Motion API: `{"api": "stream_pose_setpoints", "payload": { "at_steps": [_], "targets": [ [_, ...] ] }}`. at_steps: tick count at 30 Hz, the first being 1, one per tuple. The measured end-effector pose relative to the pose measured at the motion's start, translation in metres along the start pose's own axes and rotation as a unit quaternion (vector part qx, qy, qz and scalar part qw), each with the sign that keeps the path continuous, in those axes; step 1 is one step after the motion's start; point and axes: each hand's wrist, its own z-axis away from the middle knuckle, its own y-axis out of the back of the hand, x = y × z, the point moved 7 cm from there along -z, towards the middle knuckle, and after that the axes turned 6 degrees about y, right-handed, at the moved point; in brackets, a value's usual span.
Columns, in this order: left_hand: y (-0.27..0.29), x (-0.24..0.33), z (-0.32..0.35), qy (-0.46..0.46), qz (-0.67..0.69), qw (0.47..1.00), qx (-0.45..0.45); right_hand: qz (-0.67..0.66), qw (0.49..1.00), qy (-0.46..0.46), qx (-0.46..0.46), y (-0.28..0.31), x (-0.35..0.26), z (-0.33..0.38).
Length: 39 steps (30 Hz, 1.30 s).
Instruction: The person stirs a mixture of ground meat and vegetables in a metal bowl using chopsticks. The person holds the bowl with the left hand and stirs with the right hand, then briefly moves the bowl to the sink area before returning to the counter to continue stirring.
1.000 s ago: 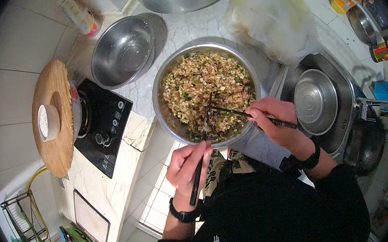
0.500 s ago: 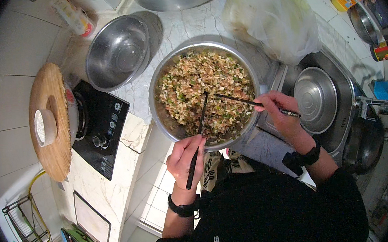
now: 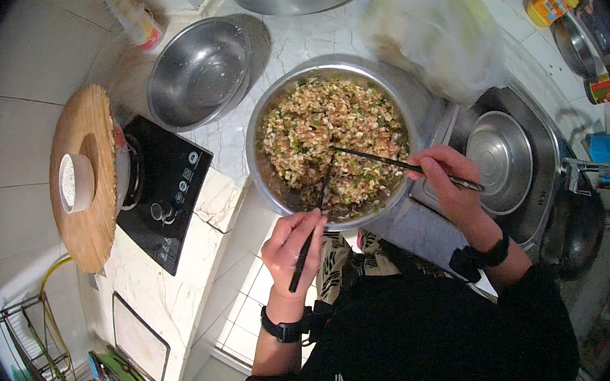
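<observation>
A large steel mixing bowl (image 3: 273,185) stands on the counter in front of me, filled with a chopped filling (image 3: 331,117) of pale, green and brownish bits. My left hand (image 3: 291,250), at the bowl's near rim, is closed round one black chopstick (image 3: 328,182). The other black chopstick (image 3: 378,159) is gripped by my right hand (image 3: 450,177) at the bowl's right side. Both sticks slant down into the filling, where their lower ends come close together near the middle. Part of the bowl's wall shows bare at the lower left.
An empty steel bowl (image 3: 200,73) sits to the far left, near a black cooktop (image 3: 166,198). A round wooden board (image 3: 104,226) carries a small white-filled cup (image 3: 77,182). At right, a sink (image 3: 536,129) holds a steel basin (image 3: 499,162); a filled plastic bag (image 3: 437,28) lies beyond.
The whole view has shifted slightly, so the bowls and cooktop sit farther right. Both hands still hold their chopsticks in the filling; the mixture near the bowl's lower left has moved inward a little.
</observation>
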Motion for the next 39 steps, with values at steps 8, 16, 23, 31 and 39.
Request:
{"api": "stream_pose_setpoints", "payload": {
  "at_steps": [8,16,23,31,39],
  "targets": [
    [0.005,0.008,-0.011,0.028,0.005,0.999,0.027,0.134,0.962,0.204,-0.123,-0.022,-0.029,0.007],
    [-0.001,0.063,-0.027,-0.076,0.035,0.996,-0.027,0.193,0.882,0.368,-0.222,-0.075,-0.059,-0.002],
    [0.008,0.031,-0.028,0.03,0.095,0.995,0.014,0.075,0.932,0.291,-0.204,-0.08,-0.07,-0.052],
    [0.004,-0.077,0.003,0.254,-0.059,0.965,-0.044,0.085,0.956,0.127,-0.251,-0.081,-0.065,-0.076],
    [-0.021,-0.106,0.014,0.295,0.108,0.947,-0.067,0.167,0.96,0.134,-0.178,-0.066,-0.08,-0.071]
  ]
}}
